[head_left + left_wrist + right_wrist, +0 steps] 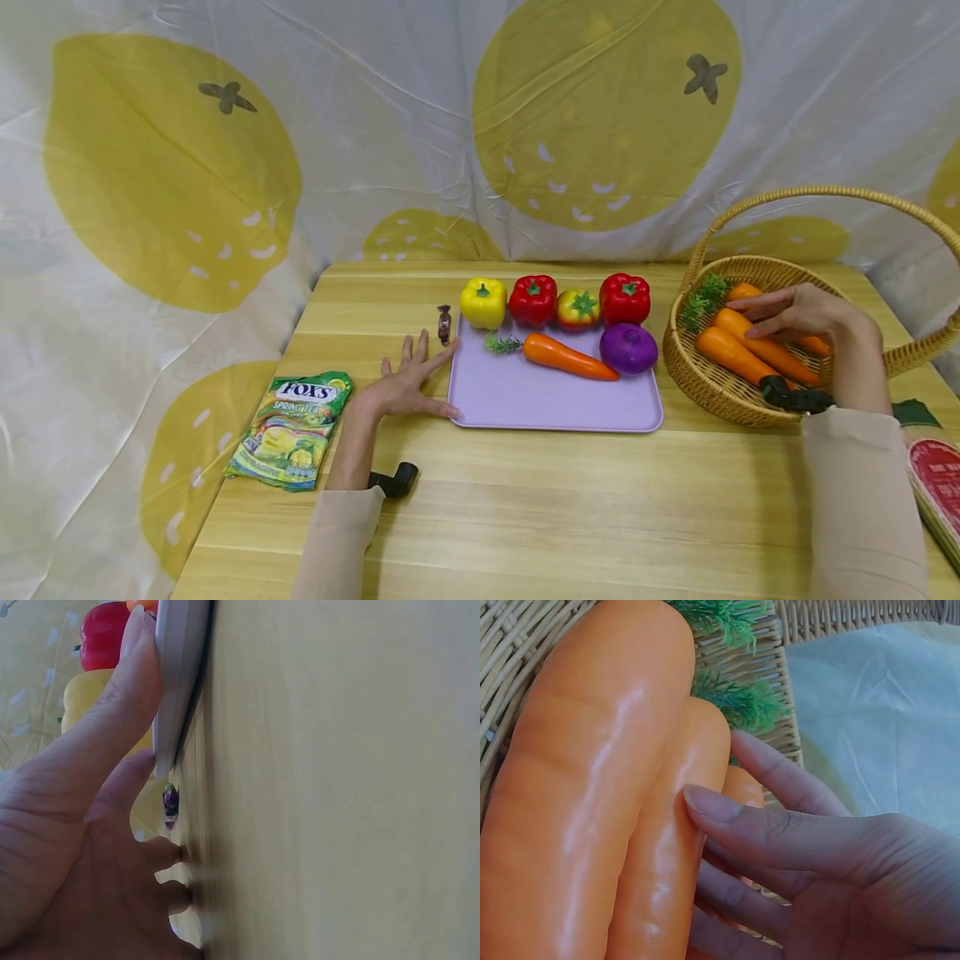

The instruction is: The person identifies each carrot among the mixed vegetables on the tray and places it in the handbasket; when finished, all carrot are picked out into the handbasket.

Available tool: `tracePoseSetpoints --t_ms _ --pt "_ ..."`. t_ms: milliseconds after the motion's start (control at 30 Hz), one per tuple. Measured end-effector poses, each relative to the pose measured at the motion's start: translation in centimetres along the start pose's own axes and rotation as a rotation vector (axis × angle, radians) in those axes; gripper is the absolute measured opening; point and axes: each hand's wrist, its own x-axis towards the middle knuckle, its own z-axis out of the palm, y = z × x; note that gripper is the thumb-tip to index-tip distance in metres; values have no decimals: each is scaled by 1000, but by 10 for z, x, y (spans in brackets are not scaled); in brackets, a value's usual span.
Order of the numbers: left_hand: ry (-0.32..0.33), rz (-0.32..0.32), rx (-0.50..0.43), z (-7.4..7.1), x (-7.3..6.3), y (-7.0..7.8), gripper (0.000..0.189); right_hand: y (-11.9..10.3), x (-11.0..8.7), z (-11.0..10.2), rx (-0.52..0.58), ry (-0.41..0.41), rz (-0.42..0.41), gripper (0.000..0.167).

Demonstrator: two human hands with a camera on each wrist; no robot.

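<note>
My left hand [403, 385] lies with spread fingers at the left edge of a lilac tray [555, 408]. Its thumb and index finger touch the rim; the other fingertips rest on the table. On the tray are a yellow bell pepper [483, 303], two red bell peppers [533, 301], a red-yellow tomato-like fruit [578, 309], a carrot [570, 357] and a purple onion [628, 348]. Inside the wicker basket [693, 387], my right hand [813, 312] pinches the middle carrot [667, 847], thumb on its near side, fingers partly hidden behind. A bigger-looking carrot [577, 795] lies alongside.
A wrapped candy [444, 323] lies beyond my left fingertips. Left of that arm is a green Fox's candy bag [292, 429]. The basket's tall handle [817, 192] arches above the right hand. Another package [933, 467] lies at the right edge.
</note>
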Motion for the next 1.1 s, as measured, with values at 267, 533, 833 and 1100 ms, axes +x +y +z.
tracePoseSetpoints --t_ms 267,533,833,1100 --pt "-2 -1 2 0 0 -1 114 0 -2 1 -25 20 -29 50" --pt "-2 -1 9 0 1 -1 114 -11 -10 -2 -204 94 -75 50" --pt "-4 2 3 0 0 -1 113 -31 -31 -3 -206 132 -126 50" --pt "-7 6 4 0 1 -1 113 -60 -53 12 -237 126 -236 38"
